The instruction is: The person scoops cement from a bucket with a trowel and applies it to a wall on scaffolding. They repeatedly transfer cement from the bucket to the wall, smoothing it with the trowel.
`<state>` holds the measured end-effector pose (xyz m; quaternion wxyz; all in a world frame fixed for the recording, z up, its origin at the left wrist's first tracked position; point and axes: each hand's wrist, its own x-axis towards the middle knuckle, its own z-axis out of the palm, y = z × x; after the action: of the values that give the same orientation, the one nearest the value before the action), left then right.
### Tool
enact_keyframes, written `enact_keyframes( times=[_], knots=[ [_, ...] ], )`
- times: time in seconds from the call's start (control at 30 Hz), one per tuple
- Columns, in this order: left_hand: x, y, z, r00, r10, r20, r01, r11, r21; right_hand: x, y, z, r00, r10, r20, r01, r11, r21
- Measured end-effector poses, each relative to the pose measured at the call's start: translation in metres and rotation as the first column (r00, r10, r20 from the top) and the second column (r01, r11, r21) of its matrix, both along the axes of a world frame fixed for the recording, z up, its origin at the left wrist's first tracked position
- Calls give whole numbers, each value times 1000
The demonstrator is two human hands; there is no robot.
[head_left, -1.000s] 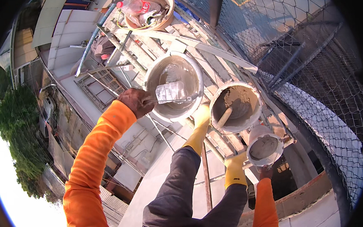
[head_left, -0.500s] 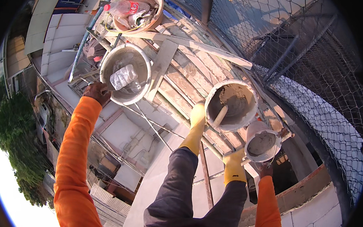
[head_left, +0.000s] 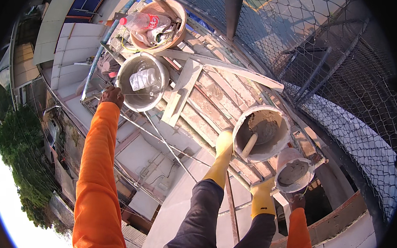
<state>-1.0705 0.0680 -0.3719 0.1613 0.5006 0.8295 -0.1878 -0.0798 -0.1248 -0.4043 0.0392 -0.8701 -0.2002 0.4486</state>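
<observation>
Steel basin (head_left: 141,82) with a clear plastic bottle (head_left: 143,78) inside rests on scaffold planks (head_left: 215,95), left hand (head_left: 112,96) gripping its rim, while right hand (head_left: 297,201) holds a small mortar-filled bucket (head_left: 293,173)

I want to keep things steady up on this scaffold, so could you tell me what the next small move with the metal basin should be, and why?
Probably set the metal basin flat on the planks before letting go. The left hand grips only its rim at the platform's outer edge, with open air beside it, while the right hand is at the small mortar bucket.
</observation>
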Motion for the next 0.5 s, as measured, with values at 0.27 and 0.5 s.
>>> enact_keyframes(
  times=[0.27,0.5],
  knots=[
    [39,-3,-6,1000,-6,-28,0,977,-215,35,1,-18,882,-287,-373,380,902,206],
    [156,-123,35,970,82,228,-54,991,-126,37,34,3,932,-343,-115,350,936,39]
  ],
)
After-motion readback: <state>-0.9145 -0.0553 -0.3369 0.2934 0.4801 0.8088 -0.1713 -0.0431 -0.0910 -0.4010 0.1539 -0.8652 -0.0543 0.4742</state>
